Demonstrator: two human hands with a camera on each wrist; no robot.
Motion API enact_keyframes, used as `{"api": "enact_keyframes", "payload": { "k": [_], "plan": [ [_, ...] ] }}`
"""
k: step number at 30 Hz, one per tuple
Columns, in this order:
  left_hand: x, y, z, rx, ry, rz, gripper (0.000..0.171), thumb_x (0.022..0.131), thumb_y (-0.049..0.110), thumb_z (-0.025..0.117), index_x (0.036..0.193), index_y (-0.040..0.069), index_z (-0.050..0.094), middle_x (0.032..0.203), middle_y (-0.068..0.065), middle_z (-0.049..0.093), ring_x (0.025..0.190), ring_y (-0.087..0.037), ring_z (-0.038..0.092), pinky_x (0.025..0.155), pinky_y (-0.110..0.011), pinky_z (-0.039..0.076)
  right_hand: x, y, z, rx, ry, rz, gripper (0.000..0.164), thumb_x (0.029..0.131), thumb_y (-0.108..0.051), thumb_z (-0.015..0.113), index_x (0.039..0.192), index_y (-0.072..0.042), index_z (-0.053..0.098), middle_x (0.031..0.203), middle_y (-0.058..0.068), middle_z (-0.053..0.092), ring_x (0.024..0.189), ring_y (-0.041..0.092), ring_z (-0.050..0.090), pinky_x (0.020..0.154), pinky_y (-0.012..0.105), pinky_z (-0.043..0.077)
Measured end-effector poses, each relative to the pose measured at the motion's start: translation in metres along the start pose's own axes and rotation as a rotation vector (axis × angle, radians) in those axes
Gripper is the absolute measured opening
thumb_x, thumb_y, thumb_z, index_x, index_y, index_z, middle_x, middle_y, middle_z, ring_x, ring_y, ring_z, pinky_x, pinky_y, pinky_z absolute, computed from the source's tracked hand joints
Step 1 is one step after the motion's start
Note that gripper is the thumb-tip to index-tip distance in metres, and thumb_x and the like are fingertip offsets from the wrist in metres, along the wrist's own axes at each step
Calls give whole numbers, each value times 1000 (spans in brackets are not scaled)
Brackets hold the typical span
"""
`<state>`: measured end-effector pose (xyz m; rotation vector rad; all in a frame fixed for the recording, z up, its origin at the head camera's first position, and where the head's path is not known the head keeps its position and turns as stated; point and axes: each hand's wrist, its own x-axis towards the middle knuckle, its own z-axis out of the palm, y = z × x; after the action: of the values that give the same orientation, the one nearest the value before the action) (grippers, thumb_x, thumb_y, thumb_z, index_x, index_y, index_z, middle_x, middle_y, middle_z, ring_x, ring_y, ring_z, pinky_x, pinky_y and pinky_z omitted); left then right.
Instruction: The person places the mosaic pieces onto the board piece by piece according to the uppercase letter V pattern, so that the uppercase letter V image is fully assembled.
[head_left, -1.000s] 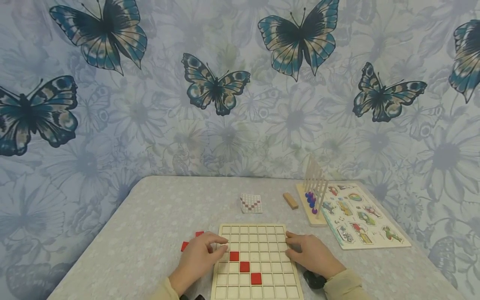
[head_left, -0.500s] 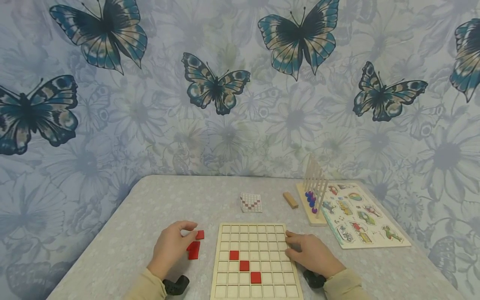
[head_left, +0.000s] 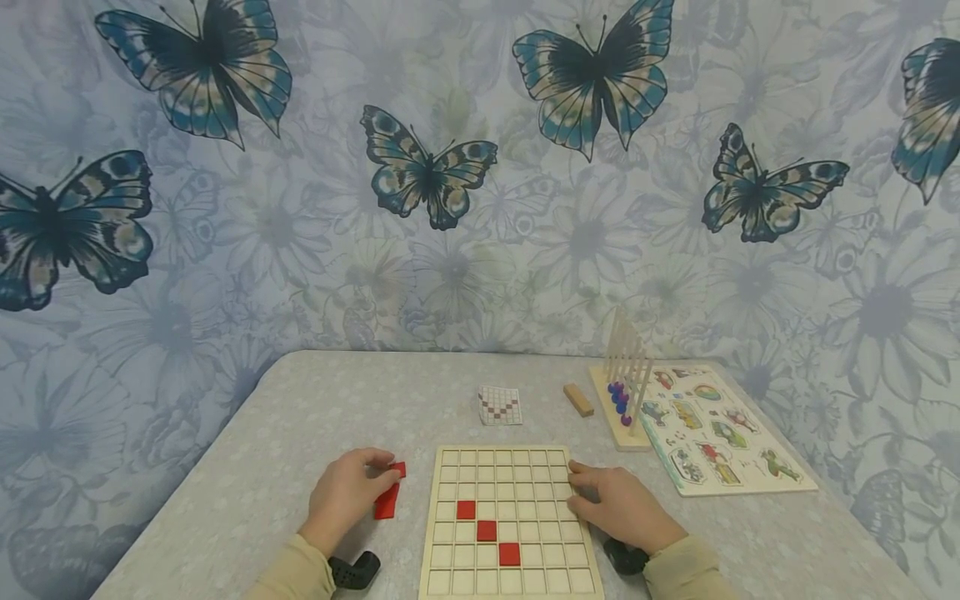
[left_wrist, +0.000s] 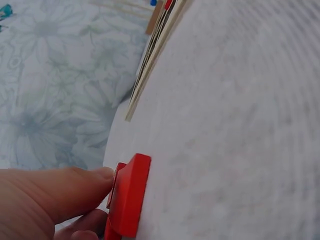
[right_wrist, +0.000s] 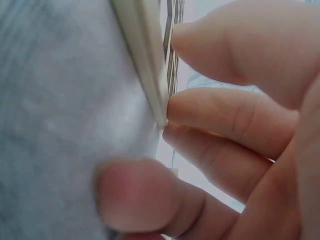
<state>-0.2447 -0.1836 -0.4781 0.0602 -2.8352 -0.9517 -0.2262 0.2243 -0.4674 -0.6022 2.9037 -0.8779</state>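
Observation:
My left hand is at the small red tiles on the table, left of the board. Its thumb and index fingertip pinch the sides of the farther red tile. Nearer me lies another red tile, just below the thumb. The left wrist view shows the thumb against a tile, with a thick red tile in front. Three red squares sit diagonally in the pale gridded wooden board. My right hand rests fingertips and thumb along the board's right edge, not wrapped round it.
Behind the board lie a small grid pattern card and a wooden block. A peg stand with blue and purple beads is at the back right, beside a picture puzzle board. Black wrist devices show under both wrists.
My left hand has left the board's left edge and moved left to the loose red tiles, where thumb and index have closed on one. The right hand stays at the board's edge.

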Motion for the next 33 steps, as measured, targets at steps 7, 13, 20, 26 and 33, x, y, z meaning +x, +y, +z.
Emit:
{"api": "enact_keyframes", "payload": {
  "k": [7,13,20,26,33],
  "plan": [
    [0,-1,3,29,1,2,31,87,30,82,116,19,79,115,-4,73,103,-26,71,77,-44,56,-1,-1,-1,12,3,-4,43,96,-29,73,130,-2,70,147,13,59,132,42,57,108,61,43],
    [1,-1,4,38,-9,6,27,89,30,80,113,19,79,112,-4,72,101,-26,70,76,-44,56,-1,-1,0,13,13,-3,43,95,-29,73,128,-2,70,146,13,60,131,42,58,108,60,44],
    [0,2,2,49,-36,-33,28,90,32,79,114,19,79,112,-4,71,97,-24,70,66,-37,54,-1,-2,0,14,9,0,42,96,-28,73,128,-2,70,146,13,59,132,42,58,108,61,43],
    [1,3,2,55,-34,-48,26,88,32,81,110,19,78,107,-2,74,92,-20,69,65,-35,53,-1,-2,0,10,4,0,43,96,-29,73,129,-2,70,146,13,59,131,43,58,107,61,44],
    [2,4,2,43,-36,-54,22,88,32,81,107,21,75,101,2,75,86,-15,68,63,-32,49,-1,-1,0,3,8,-3,43,96,-29,73,128,-2,70,146,13,60,131,42,59,107,60,44]
  ]
}}
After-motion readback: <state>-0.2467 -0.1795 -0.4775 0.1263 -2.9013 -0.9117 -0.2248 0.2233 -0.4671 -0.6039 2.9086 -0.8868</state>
